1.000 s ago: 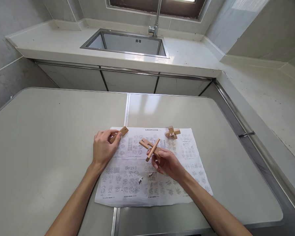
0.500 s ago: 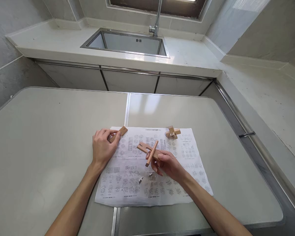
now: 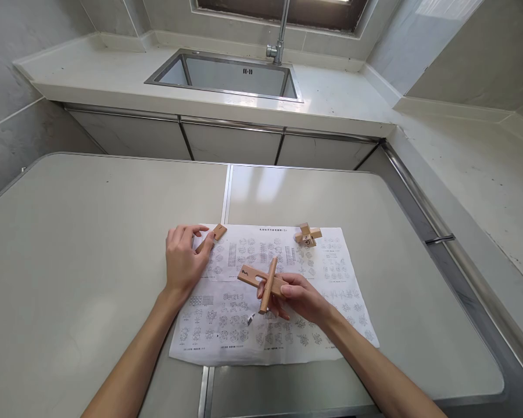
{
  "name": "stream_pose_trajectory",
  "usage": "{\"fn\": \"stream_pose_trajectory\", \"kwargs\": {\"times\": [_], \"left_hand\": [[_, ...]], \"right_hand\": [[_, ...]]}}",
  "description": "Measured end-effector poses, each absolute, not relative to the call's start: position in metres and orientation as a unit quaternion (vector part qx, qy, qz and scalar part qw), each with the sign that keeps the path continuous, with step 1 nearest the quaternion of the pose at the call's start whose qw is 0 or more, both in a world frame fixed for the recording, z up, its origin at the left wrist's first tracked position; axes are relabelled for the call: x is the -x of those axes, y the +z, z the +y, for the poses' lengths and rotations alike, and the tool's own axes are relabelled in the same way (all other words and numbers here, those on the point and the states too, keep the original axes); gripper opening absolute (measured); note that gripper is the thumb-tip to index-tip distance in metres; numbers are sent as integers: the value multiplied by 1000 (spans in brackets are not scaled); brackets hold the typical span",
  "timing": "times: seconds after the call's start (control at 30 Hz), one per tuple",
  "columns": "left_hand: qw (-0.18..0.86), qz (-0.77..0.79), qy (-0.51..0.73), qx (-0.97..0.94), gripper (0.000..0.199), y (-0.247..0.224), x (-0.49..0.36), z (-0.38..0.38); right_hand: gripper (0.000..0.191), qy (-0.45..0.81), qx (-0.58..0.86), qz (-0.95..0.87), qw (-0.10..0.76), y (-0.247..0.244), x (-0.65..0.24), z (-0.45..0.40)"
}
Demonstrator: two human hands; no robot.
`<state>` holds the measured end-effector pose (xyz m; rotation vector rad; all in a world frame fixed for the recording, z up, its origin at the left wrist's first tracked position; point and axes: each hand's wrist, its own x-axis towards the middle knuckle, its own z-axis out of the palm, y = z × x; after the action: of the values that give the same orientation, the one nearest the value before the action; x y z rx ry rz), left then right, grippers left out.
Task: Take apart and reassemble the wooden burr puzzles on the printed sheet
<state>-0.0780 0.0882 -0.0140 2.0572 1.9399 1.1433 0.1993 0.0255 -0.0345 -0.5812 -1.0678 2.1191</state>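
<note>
My right hand (image 3: 303, 296) is closed on two crossed wooden puzzle pieces: a flat slotted piece (image 3: 247, 274) with a dark mark near its end, and a thinner stick (image 3: 268, 287) lying across it. They are held above a printed sheet (image 3: 192, 342) of small line diagrams. My left hand (image 3: 185, 258) rests at the sheet's upper left, index finger raised and apart from the thumb. Under its thumb lies another flat wooden puzzle piece (image 3: 220, 231), partly hidden by the hand. A small cluster of interlocked wooden pieces (image 3: 307, 235) sits at the sheet's upper right.
The sheet lies on a pale folding table (image 3: 91, 244) with a metal seam (image 3: 227, 194). A torn spot (image 3: 250, 319) shows in the paper. Beyond stand a counter (image 3: 104, 69), a sink (image 3: 226, 89) and a tap (image 3: 279, 49).
My right hand has tilted the crossed pieces, and the stick now stands steeper and lower. My left index finger has lifted and straightened away from the flat piece, which stays in place.
</note>
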Motion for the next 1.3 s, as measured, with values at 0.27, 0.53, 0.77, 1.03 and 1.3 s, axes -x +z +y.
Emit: {"fn": "stream_pose_trajectory", "kwargs": {"times": [0.27,0.53,0.77,1.03,1.3], "left_hand": [[408,475,382,-680,37,6,50,64],[638,381,331,-581,36,8,41,58],[654,377,342,-559,32,0,40,58],[653,384,348,-553,34,0,40,58],[653,388,347,-550,35,-2,40,58]], "right_hand": [[38,813,219,-408,352,-37,-200,25],[44,813,193,-401,375,-34,-196,25],[78,831,190,-408,329,-30,-198,26],[76,831,195,-420,309,-32,-199,26],[72,831,195,-409,322,-32,-199,26]]}}
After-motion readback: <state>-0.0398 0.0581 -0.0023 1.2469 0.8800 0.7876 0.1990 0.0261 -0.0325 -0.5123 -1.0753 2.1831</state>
